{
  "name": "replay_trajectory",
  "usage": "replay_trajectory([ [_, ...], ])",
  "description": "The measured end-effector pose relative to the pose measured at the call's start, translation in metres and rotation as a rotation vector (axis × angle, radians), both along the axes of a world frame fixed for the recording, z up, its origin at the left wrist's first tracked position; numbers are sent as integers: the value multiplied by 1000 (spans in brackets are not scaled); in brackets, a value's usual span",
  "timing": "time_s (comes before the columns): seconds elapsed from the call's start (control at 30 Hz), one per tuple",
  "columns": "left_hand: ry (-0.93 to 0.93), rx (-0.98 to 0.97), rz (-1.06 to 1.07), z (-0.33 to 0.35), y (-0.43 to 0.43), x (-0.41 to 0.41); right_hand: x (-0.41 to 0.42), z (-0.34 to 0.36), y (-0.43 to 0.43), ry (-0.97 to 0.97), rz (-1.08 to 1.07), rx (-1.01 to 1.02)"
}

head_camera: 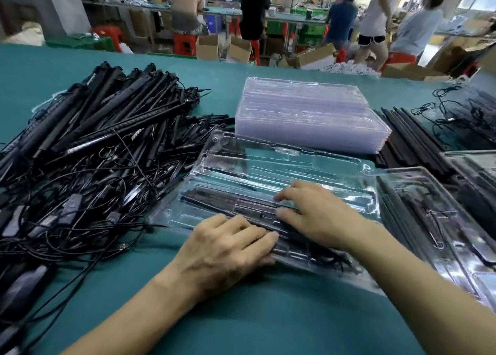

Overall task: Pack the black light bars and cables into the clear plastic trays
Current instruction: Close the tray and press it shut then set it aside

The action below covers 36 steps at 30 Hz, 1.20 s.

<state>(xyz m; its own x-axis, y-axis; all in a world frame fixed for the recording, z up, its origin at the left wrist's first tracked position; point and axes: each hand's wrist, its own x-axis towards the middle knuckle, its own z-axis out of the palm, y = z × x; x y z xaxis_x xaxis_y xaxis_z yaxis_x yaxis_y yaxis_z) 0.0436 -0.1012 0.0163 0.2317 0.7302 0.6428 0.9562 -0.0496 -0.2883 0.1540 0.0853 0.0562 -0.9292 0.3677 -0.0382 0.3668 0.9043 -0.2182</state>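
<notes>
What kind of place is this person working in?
Most likely a factory packing floor: a heap of black light bars and cables lies beside a stack of clear plastic trays on a long green table, and other workers stand at benches behind.

black light bars (pixel 107 118), clear trays (pixel 308 113), teal table (pixel 40 70)

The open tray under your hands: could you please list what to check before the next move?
1. The light bars lie in the near channels of the open tray: ok.
2. The left hand and right hand press flat on them: ok.
3. Bars fully seated under the hands: cannot tell.
4. The cable tucked inside at the near right corner: cannot tell, blurred.
5. Far half of the tray bare: ok.
6. The stack of empty trays ready behind: ok.
</notes>
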Motion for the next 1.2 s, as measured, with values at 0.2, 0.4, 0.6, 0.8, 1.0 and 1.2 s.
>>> replay_trajectory([
  [0.2,12,49,34,2,4,-2,6,3,-2,-78,-165,-91],
  [0.4,-63,-15,-24,-3,0,-4,-1,2,-8,-90,-167,0],
  [0.6,-45,1,-17,-5,0,-4,4,-4,-17,-77,-158,73],
  [0.8,-42,-14,-24,-6,0,-4,-15,-11,-25,-126,-343,36],
  [1.0,-289,-160,-22,5,-7,-18,-18,-23,-21,-67,-384,22],
  [1.2,-751,-176,729,31,-9,-76,-16,-27,-22,-20,-367,50],
])
